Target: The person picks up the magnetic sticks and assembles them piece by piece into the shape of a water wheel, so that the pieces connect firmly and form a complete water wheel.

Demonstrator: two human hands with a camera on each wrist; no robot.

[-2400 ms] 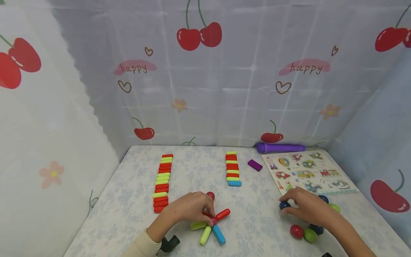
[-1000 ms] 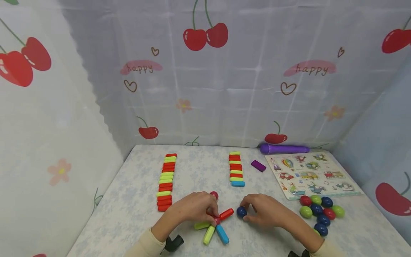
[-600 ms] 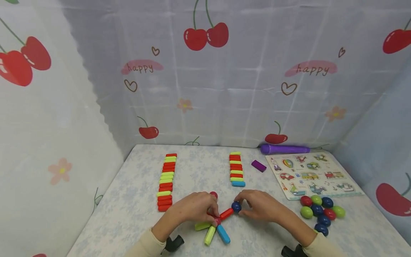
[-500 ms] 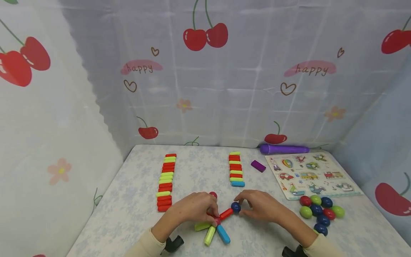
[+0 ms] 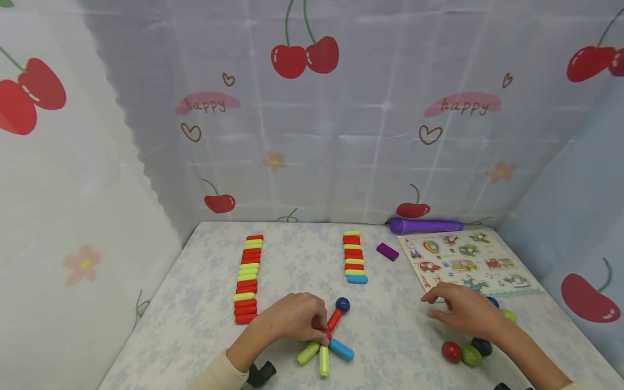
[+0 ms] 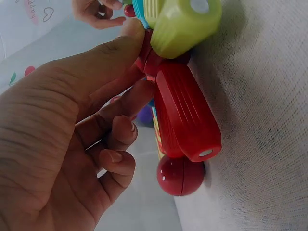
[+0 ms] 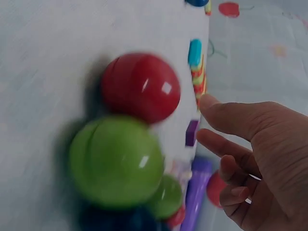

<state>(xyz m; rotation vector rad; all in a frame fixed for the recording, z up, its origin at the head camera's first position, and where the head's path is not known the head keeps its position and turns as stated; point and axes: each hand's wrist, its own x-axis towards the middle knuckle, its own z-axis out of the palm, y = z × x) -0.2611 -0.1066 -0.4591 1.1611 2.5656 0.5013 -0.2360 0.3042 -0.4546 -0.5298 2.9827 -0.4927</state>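
Comparing with the earlier views, the right hand (image 5: 463,314) has left the star-shaped cluster of plastic magnetic sticks (image 5: 325,341) and now hovers by the pile of glossy coloured balls (image 5: 463,352) at the right of the bench (image 5: 195,325), fingers loosely spread, holding nothing. The dark blue ball (image 5: 343,305) it carried now sits on the outer tip of the red stick (image 5: 334,319); that joint appears made. The left hand (image 5: 292,322) still pinches the cluster's hub at the bench's near centre. Red, lime-green and blue sticks radiate from it.
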